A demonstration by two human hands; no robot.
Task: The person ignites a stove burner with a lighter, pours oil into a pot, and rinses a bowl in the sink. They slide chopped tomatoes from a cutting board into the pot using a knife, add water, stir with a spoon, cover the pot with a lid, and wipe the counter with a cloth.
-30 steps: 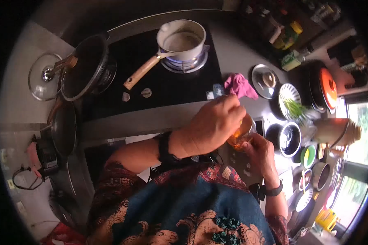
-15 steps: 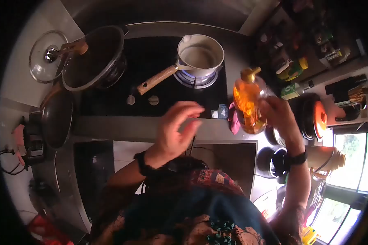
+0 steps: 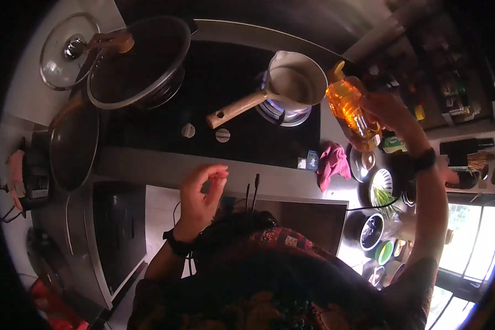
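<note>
My right hand (image 3: 389, 111) grips a clear bottle of orange oil (image 3: 350, 108) and holds it tilted in the air, its yellow top pointing at the rim of a white saucepan (image 3: 295, 82). The saucepan has a wooden handle (image 3: 234, 110) and sits on a lit gas burner (image 3: 283, 114) of the black hob (image 3: 231, 66). My left hand (image 3: 201, 192) hovers over the front counter edge. Its fingers are loosely curled and nothing shows in them.
A large dark pan (image 3: 135, 60) sits on the left burner, a glass lid (image 3: 66, 49) beside it and another dark pan (image 3: 71, 148) on the left. Right of the hob lie a pink cloth (image 3: 333, 162), a plate of greens (image 3: 382, 190) and small bowls (image 3: 372, 231).
Both hands were on the bottle near my chest. My right hand has since lifted it up and forward to the saucepan and tilted it, while my left hand let go and dropped back.
</note>
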